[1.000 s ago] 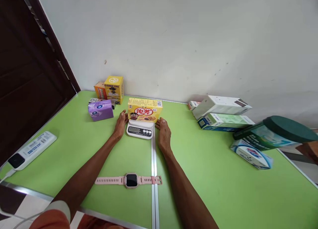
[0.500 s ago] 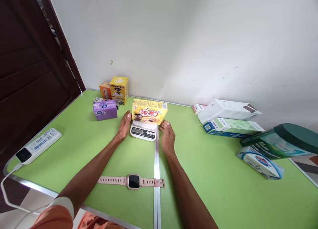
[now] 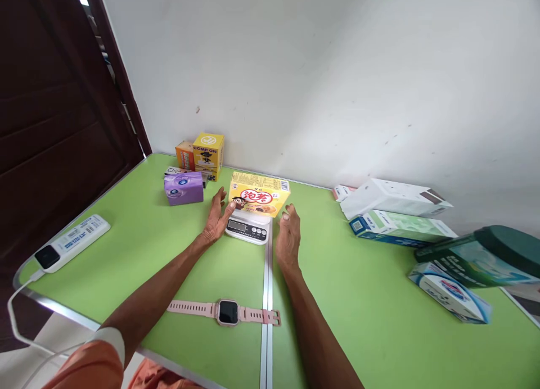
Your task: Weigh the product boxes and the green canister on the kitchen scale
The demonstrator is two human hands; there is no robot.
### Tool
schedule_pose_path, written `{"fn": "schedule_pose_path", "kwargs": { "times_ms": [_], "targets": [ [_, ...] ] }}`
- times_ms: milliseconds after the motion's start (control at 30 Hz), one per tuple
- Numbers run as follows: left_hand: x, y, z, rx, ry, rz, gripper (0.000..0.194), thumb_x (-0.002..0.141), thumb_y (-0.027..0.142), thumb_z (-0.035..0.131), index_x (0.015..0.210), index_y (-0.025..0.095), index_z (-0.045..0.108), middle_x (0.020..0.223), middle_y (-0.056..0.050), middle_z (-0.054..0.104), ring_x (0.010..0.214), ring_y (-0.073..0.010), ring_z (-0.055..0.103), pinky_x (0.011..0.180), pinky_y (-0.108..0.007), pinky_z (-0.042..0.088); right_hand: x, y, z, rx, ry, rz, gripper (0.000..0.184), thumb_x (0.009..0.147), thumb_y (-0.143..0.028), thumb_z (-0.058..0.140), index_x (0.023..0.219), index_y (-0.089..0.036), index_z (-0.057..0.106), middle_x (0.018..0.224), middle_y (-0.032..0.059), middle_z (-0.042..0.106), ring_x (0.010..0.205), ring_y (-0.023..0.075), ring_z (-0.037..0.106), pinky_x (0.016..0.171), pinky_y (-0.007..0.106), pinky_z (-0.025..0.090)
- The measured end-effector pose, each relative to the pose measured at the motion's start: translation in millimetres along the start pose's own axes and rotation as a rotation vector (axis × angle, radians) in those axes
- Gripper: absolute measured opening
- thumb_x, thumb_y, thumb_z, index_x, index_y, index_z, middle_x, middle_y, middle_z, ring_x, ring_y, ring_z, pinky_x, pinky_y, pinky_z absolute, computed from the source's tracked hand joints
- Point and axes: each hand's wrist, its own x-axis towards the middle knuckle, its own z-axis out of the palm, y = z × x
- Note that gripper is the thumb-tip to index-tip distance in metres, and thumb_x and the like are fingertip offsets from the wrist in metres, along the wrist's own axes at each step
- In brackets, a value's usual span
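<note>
Currently | hands (image 3: 217, 216) (image 3: 288, 237) unclenched, loosely curved | boxy yellow carton (image 3: 257, 197) on smooth white scale (image 3: 248, 230)

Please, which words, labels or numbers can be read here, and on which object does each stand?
"COME ON": tall yellow box.
"泡芙": yellow carton on the white scale.
Cannot tell: letters on the flat box behind the purple pack.
Too small or blurred: all other print, as on the scale, white device, green container, orange box.

Over the green table (image 3: 358, 310) I see a scuffed white wall (image 3: 295, 85), a dark door (image 3: 63, 125) standing left, pale floor (image 3: 67, 327) near left.
</note>
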Motion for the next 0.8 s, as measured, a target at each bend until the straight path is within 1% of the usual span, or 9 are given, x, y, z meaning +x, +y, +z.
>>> {"fn": "schedule_pose_path", "kwargs": {
  "times_ms": [167,267,400,467,533,600,667,733,800],
  "targets": [
    [0,5,3.8,0.104,0.014,0.115,0.091,0.1,0.074,0.059,0.171,0.023,0.034,0.172,-0.021,0.045,0.166,-0.038,0.037,0.138,-0.058,0.028,-1,-4,0,-0.122,-0.049,-0.081,0.082,0.108,-0.077,0.033,0.169,-0.024,0.045,0.169,0.0194,0.051,0.156,0.0369,0.045,0.128,0.065,0.037],
    [2,9,7.2,0.139,-0.007,0.147,0.087,0.102,0.07,0.058,0.17,0.021,0.036,0.169,-0.022,0.048,0.163,-0.0392,0.039,0.138,-0.06,0.028,-1,-4,0,-0.161,-0.097,-0.119,0.08,0.109,-0.075,0.033,0.17,-0.024,0.043,0.168,0.0194,0.051,0.154,0.0388,0.045,0.128,0.068,0.034],
    [6,13,13.9,0.159,-0.032,0.177,0.081,0.104,0.07,0.054,0.167,0.021,0.042,0.163,-0.022,0.053,0.156,-0.0397,0.046,0.134,-0.061,0.034,-3,-3,0,-0.178,-0.127,-0.14,0.081,0.108,-0.075,0.034,0.168,-0.021,0.045,0.161,0.0218,0.056,0.148,0.04,0.05,0.125,0.068,0.037],
    [6,16,16.3,0.152,-0.018,0.184,0.083,0.103,0.073,0.053,0.166,0.02,0.043,0.16,-0.023,0.054,0.153,-0.04,0.048,0.132,-0.06,0.037,-4,-5,-1,-0.186,-0.122,-0.141,0.081,0.108,-0.075,0.034,0.168,-0.02,0.045,0.158,0.0224,0.058,0.145,0.0404,0.052,0.123,0.068,0.039],
    [4,23,16.1,0.143,0.022,0.192,0.085,0.103,0.076,0.051,0.165,0.018,0.043,0.159,-0.024,0.054,0.152,-0.0398,0.049,0.132,-0.059,0.037,-6,-12,-1,-0.194,-0.132,-0.164,0.079,0.109,-0.073,0.034,0.168,-0.022,0.044,0.157,0.022,0.059,0.143,0.0404,0.054,0.121,0.068,0.041],
    [-1,33,11.2,0.138,0.092,0.197,0.083,0.104,0.076,0.049,0.164,0.019,0.045,0.158,-0.024,0.054,0.152,-0.0389,0.049,0.131,-0.058,0.038,-9,-25,0,-0.2,-0.149,-0.23,0.076,0.11,-0.07,0.034,0.168,-0.023,0.044,0.157,0.0215,0.059,0.143,0.04,0.054,0.12,0.068,0.043],
    [-11,47,0.4,0.143,0.177,0.198,0.077,0.106,0.074,0.048,0.16,0.021,0.048,0.156,-0.022,0.057,0.15,-0.0376,0.051,0.13,-0.056,0.038,-14,-42,5,-0.203,-0.163,-0.306,0.072,0.111,-0.068,0.036,0.169,-0.025,0.044,0.158,0.0211,0.058,0.144,0.0393,0.054,0.119,0.067,0.045],
    [-24,60,-16.6,0.149,0.266,0.198,0.07,0.107,0.072,0.047,0.158,0.023,0.051,0.154,-0.02,0.059,0.149,-0.0362,0.053,0.13,-0.055,0.038,-22,-63,13,-0.185,-0.194,-0.351,0.07,0.111,-0.066,0.039,0.169,-0.027,0.043,0.159,0.0201,0.058,0.145,0.0381,0.056,0.119,0.066,0.047],
    [-40,69,-38.6,0.151,0.354,0.189,0.066,0.108,0.07,0.048,0.156,0.024,0.051,0.155,-0.018,0.06,0.15,-0.0348,0.053,0.13,-0.052,0.039,-35,-83,25,-0.136,-0.265,-0.355,0.069,0.111,-0.064,0.042,0.171,-0.029,0.042,0.161,0.0182,0.058,0.147,0.037,0.057,0.12,0.064,0.049]
  ]
}}
